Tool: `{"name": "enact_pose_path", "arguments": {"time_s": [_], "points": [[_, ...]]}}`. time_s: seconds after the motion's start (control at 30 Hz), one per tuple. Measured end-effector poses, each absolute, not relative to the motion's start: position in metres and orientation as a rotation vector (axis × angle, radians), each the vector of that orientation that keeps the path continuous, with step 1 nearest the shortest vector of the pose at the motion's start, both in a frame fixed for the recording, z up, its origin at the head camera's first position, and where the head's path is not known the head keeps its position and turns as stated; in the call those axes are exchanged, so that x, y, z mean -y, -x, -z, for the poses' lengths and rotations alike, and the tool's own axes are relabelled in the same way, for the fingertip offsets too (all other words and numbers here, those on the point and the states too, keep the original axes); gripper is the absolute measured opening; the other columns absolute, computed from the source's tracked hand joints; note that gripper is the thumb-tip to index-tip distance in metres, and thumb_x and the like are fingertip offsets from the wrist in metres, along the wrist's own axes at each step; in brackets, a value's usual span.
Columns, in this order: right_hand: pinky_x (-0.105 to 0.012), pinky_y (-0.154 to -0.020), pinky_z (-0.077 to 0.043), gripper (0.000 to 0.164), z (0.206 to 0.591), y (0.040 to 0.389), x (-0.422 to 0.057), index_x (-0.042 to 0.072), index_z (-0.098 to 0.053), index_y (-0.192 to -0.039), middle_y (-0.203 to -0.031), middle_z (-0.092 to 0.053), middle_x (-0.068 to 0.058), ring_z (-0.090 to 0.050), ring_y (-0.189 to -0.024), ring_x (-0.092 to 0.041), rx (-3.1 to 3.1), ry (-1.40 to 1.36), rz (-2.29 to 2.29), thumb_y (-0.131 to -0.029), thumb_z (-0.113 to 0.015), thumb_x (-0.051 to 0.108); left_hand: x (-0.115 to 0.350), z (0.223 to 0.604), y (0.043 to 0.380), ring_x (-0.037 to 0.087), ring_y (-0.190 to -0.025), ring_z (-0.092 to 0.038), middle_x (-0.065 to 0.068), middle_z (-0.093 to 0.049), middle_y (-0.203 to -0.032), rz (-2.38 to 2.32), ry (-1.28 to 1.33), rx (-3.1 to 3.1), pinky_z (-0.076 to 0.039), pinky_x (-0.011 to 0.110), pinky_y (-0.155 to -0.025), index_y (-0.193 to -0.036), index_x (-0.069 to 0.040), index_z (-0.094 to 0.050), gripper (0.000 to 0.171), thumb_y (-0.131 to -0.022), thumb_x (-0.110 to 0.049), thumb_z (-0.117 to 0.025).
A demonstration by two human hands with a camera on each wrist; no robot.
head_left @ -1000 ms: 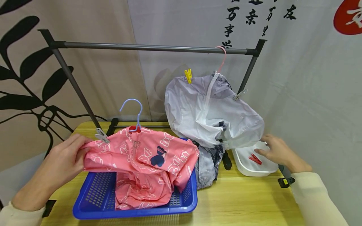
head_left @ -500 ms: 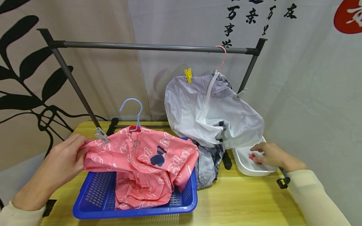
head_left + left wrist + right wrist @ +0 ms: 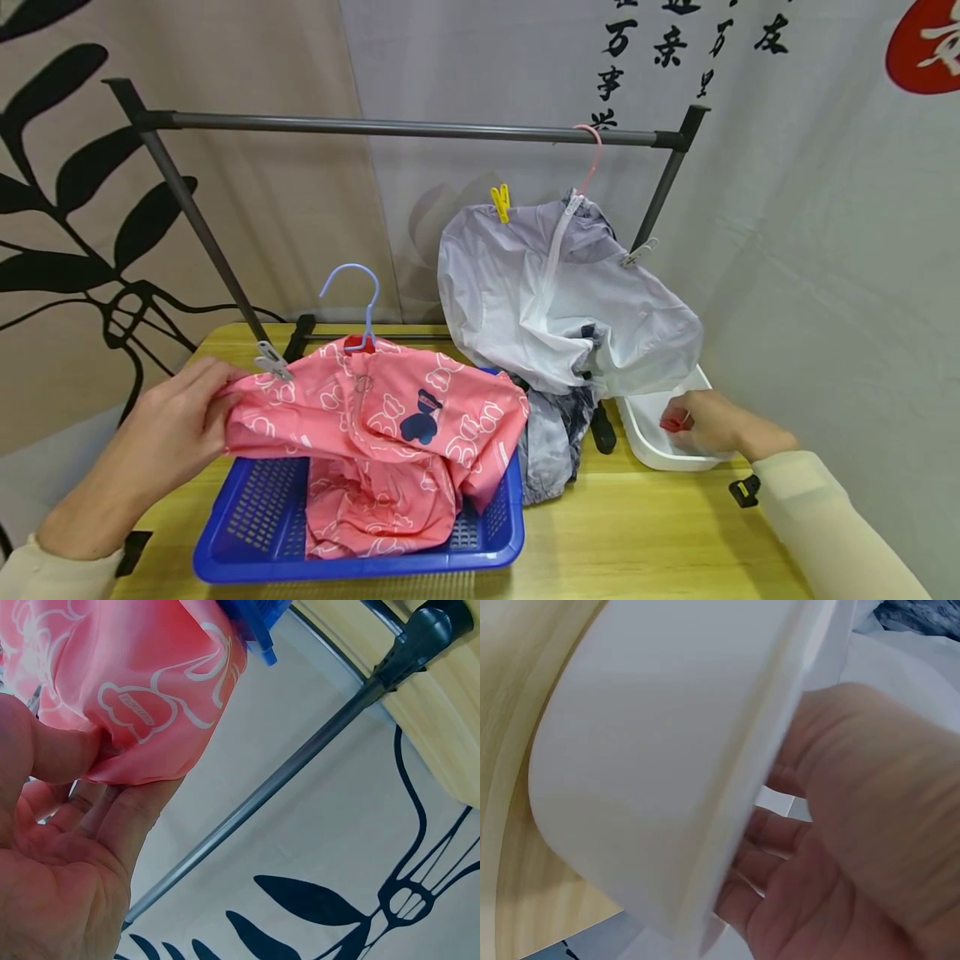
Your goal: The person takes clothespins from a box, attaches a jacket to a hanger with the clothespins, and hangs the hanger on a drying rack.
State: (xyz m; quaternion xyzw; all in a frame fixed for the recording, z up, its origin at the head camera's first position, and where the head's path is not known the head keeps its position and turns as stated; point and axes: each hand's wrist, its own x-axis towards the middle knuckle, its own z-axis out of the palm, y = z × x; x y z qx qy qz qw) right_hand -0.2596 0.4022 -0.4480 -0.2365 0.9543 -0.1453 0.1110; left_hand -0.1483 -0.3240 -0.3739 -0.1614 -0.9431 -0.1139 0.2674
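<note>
My left hand [image 3: 168,425] pinches the sleeve end of a pink jacket [image 3: 397,417] between thumb and fingers, as the left wrist view also shows. A light grey clothespin [image 3: 273,360] bites the shoulder side of that sleeve. The jacket is on a blue hanger [image 3: 369,304] and lies partly in a blue basket [image 3: 360,571]. At the right, my right hand [image 3: 712,423] reaches into a white tub [image 3: 645,450] and pinches a red clothespin [image 3: 677,422], partly covered by the fingers. In the right wrist view the tub's wall hides the fingertips.
A dark clothes rack [image 3: 405,127] stands on the wooden table [image 3: 607,533]. From its bar a white and grey jacket [image 3: 525,275] hangs on a pink hanger [image 3: 597,154], with a yellow clothespin [image 3: 500,202] and a grey clothespin [image 3: 639,252] on it. Its hem overhangs the tub.
My right hand has moved left and down into the tub, and its fingers have closed on the red clothespin. The left hand keeps its grip on the sleeve.
</note>
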Motion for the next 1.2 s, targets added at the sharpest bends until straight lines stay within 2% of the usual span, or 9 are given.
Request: {"name": "enact_pose_path", "arguments": {"time_s": [0.13, 0.37, 0.83, 1.0, 1.2], "points": [[-0.029, -0.078, -0.059, 0.015, 0.451, 0.26, -0.403, 0.013, -0.083, -0.099, -0.092, -0.078, 0.006, -0.068, -0.087, -0.01, -2.814, 0.726, 0.423, -0.09, -0.094, 0.008, 0.324, 0.375, 0.149, 0.031, -0.081, -0.073, 0.02, -0.076, -0.108, 0.312, 0.433, 2.546, -0.07, 0.058, -0.073, -0.116, 0.002, -0.075, 0.042, -0.083, 0.015, -0.095], [-0.024, -0.073, -0.051, 0.015, 0.452, 0.259, -0.403, 0.012, -0.08, -0.093, -0.084, -0.072, 0.007, -0.057, -0.078, -0.005, -2.803, 0.648, 0.437, -0.094, -0.094, 0.007, 0.325, 0.375, 0.149, 0.031, -0.081, -0.073, 0.02, -0.076, -0.108, 0.311, 0.436, 2.546, -0.07, 0.058, -0.072, -0.117, 0.001, -0.075, 0.042, -0.082, 0.015, -0.095], [-0.024, -0.07, -0.048, 0.021, 0.454, 0.254, -0.402, 0.016, -0.075, -0.09, -0.083, -0.072, 0.009, -0.055, -0.076, -0.004, -2.865, 0.634, 0.455, -0.095, -0.094, 0.009, 0.324, 0.376, 0.148, 0.031, -0.082, -0.073, 0.021, -0.076, -0.109, 0.314, 0.433, 2.549, -0.07, 0.056, -0.071, -0.117, 0.001, -0.075, 0.043, -0.082, 0.016, -0.095], [-0.025, -0.069, -0.049, 0.025, 0.452, 0.251, -0.4, 0.013, -0.071, -0.097, -0.085, -0.071, 0.008, -0.057, -0.076, -0.003, -2.899, 0.655, 0.501, -0.093, -0.094, 0.004, 0.324, 0.376, 0.148, 0.033, -0.083, -0.074, 0.021, -0.076, -0.109, 0.32, 0.435, 2.544, -0.07, 0.059, -0.073, -0.117, 0.001, -0.075, 0.043, -0.082, 0.016, -0.095], [-0.026, -0.07, -0.057, 0.028, 0.446, 0.248, -0.398, 0.0, -0.072, -0.112, -0.087, -0.078, 0.004, -0.067, -0.076, -0.004, -2.929, 0.652, 0.562, -0.094, -0.093, 0.002, 0.325, 0.377, 0.148, 0.03, -0.082, -0.073, 0.02, -0.075, -0.109, 0.316, 0.431, 2.55, -0.07, 0.058, -0.072, -0.118, 0.0, -0.074, 0.045, -0.082, 0.015, -0.096]]}}
